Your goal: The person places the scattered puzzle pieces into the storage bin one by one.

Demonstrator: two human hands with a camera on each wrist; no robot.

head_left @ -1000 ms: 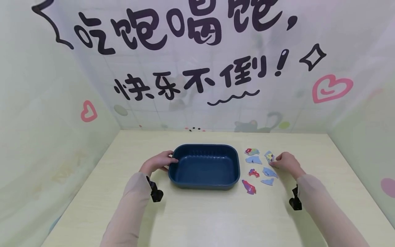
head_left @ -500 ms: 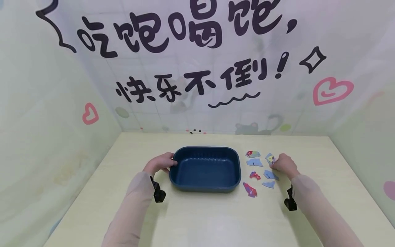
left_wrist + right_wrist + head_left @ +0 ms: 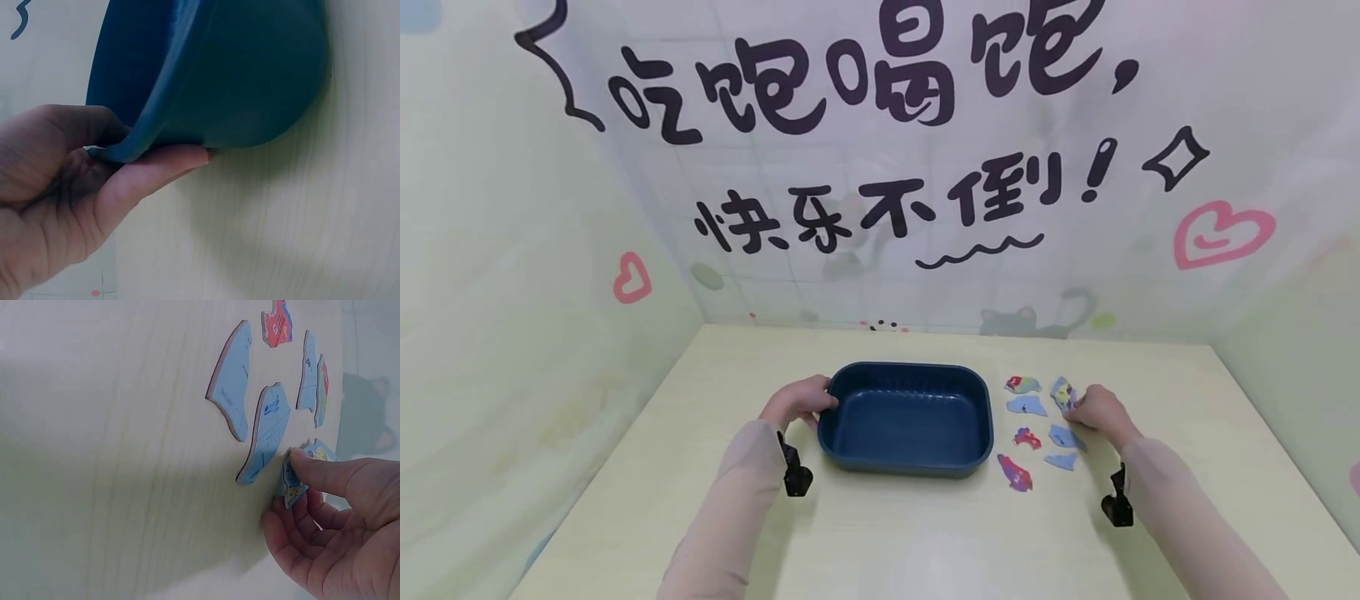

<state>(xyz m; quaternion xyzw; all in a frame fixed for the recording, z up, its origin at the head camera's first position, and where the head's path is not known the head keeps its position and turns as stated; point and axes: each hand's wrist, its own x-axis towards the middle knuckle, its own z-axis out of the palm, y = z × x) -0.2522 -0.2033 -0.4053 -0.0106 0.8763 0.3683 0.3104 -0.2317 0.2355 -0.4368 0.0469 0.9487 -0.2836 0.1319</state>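
Note:
My left hand [image 3: 801, 400] holds the left end of a dark blue rectangular basin [image 3: 906, 425]. In the left wrist view, the thumb and fingers [image 3: 156, 169] lie on either side of the basin's rim [image 3: 159, 94]. My right hand [image 3: 1102, 412] pinches a blue-and-yellow puzzle piece [image 3: 292, 481] between thumb and fingers, at the far right of the loose pieces. Yellow-patterned puzzle surface [image 3: 320, 452] shows beyond the thumb; whether it belongs to the same piece I cannot tell. Next to this hand lie two plain blue pieces [image 3: 1066, 437].
Right of the basin lie more flat puzzle pieces: a red-green one [image 3: 1022, 384], a blue one [image 3: 1027, 405], a small red one [image 3: 1027, 438] and a purple-red one [image 3: 1015, 472]. A printed curtain [image 3: 880, 283] stands behind the pale wooden table [image 3: 895, 533].
The head view has shifted a little, so everything sits slightly lower and to the right. My right fingers have closed on the yellow-patterned puzzle piece's near end. My left hand stays on the basin.

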